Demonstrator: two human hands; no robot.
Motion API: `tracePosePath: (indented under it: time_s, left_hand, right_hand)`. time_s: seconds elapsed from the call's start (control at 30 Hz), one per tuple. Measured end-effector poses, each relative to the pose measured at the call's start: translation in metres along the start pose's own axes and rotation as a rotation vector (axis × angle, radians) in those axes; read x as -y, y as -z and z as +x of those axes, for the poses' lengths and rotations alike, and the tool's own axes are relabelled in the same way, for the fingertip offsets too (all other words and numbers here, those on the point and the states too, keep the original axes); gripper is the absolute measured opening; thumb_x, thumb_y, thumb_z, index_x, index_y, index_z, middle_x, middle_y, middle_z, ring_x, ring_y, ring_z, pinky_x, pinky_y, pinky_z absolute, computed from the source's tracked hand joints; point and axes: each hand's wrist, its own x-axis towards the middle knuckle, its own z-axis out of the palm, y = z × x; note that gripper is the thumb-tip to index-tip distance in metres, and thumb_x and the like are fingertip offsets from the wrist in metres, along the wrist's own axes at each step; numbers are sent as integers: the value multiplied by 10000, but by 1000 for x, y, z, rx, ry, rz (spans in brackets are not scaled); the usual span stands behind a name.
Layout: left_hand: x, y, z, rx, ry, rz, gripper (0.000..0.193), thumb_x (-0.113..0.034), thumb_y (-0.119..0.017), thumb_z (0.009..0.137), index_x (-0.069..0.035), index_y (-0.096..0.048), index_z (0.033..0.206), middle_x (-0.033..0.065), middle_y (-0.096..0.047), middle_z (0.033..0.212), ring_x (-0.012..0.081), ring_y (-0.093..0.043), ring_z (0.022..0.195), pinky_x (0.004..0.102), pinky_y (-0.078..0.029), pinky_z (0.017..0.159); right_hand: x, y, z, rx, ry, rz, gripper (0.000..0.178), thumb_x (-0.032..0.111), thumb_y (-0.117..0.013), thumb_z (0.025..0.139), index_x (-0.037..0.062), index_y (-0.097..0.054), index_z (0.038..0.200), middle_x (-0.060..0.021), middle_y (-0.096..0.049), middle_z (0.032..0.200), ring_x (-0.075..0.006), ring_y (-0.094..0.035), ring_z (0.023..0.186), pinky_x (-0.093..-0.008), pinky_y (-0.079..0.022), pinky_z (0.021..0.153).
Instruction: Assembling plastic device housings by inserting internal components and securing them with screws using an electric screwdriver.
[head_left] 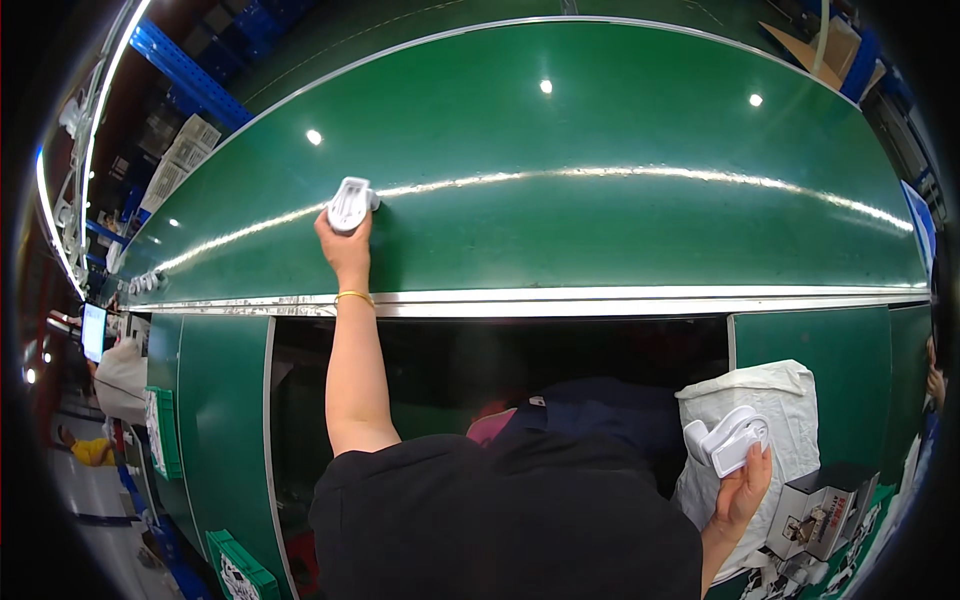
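Note:
My left hand (345, 250) reaches out over the green work surface, its wrist ringed by a yellow band. Its fingers are closed on the near end of a white plastic housing (349, 203) with a long recess in its upper side. At my right side, my right hand (741, 492) grips another white plastic part (736, 443), which has a curved arm and a flat, rounded frame. This second part is held above a crumpled whitish sheet (798, 400). Whether either part touches the surface below it, I cannot tell.
A pale metal rail (560, 298) edges the green table (600, 120) in front of me. To the right stands a dark printed box (815, 515). Green crates (162, 432) sit at my left. Several small white parts (148, 284) lie at the table's far left end.

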Motion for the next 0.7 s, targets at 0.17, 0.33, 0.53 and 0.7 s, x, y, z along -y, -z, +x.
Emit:
tracePosePath:
  time_s: [0.17,0.33,0.53,0.7]
  left_hand:
    - [-88,-50,-27,479,73,-334,564,-52,-824,733,-29,-537,1217,56,-618,1161,151,-600,1058,288,-513,902]
    - [-171,-83,-59,1072,274,-678,640,70,-798,686,-47,-561,1269,34,-622,1221,149,-598,1119,308,-501,974]
    - [-215,-105,-86,1484,90,-763,661,93,-758,642,-38,-583,1266,34,-602,1248,139,-577,1139,309,-458,1007]
    - [-222,-125,-101,1545,69,-841,656,70,-774,652,-30,-569,1267,40,-601,1241,148,-576,1136,311,-457,1008]
  right_hand:
    - [-1,-9,-4,-34,15,-7,412,98,-549,955,-68,-447,1317,-165,-585,1218,-248,-600,1116,-381,-487,987]
    - [1,-22,-7,-37,29,-25,400,100,-554,943,-68,-467,1296,-159,-595,1196,-239,-608,1095,-368,-490,973]
    - [6,-27,-12,-51,19,-54,393,96,-567,927,-67,-482,1274,-148,-612,1160,-223,-619,1067,-355,-488,965]
    - [5,-24,-16,-98,21,-47,437,75,-570,916,-79,-459,1310,-159,-600,1199,-234,-604,1104,-368,-466,991]
